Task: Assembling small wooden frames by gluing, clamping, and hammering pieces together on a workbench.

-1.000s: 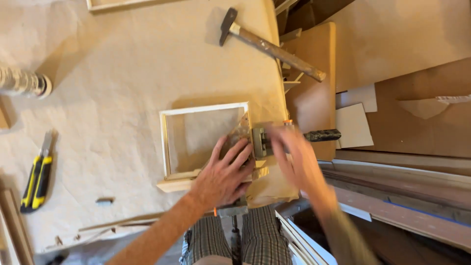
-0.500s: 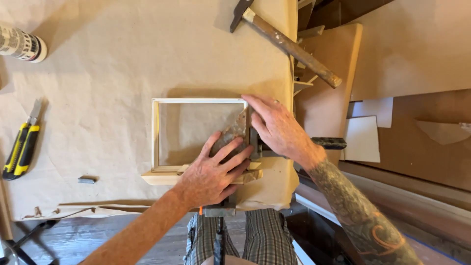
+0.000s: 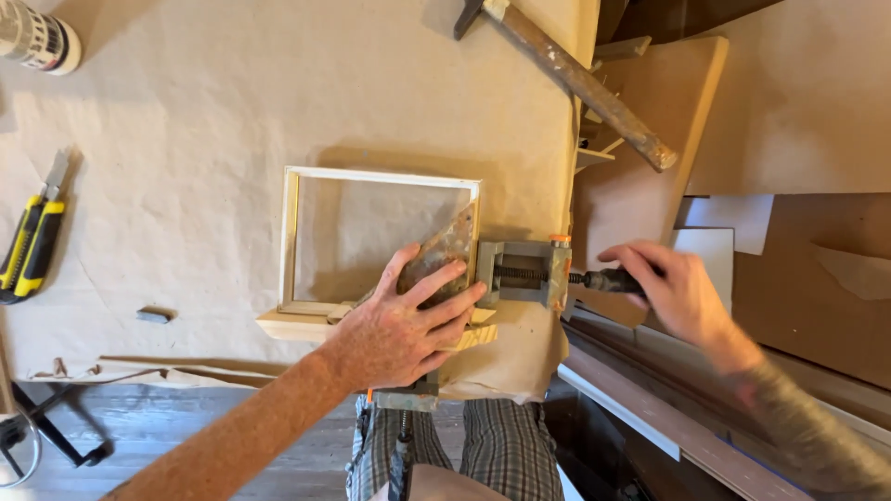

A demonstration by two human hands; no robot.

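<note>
Pale rectangular wooden frame (image 3: pixel 306 241) is lain flat on paper-covered bench (image 3: pixel 204 121), its near-right corner set in grey metal corner clamp (image 3: pixel 520 274). Left hand (image 3: pixel 404 325) is pressed flat, fingers spread, on that corner. Right hand (image 3: pixel 673 288) is closed round clamp's dark screw handle (image 3: pixel 603 280). Old wooden-handled hammer (image 3: pixel 575 79) is lain at far edge.

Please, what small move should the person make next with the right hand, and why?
Probably turn the clamp's screw handle a little to tighten. The right hand already grips that handle, while the left hand presses flat on the corner clamp at the corner of the wooden frame, holding the pieces steady.
</note>
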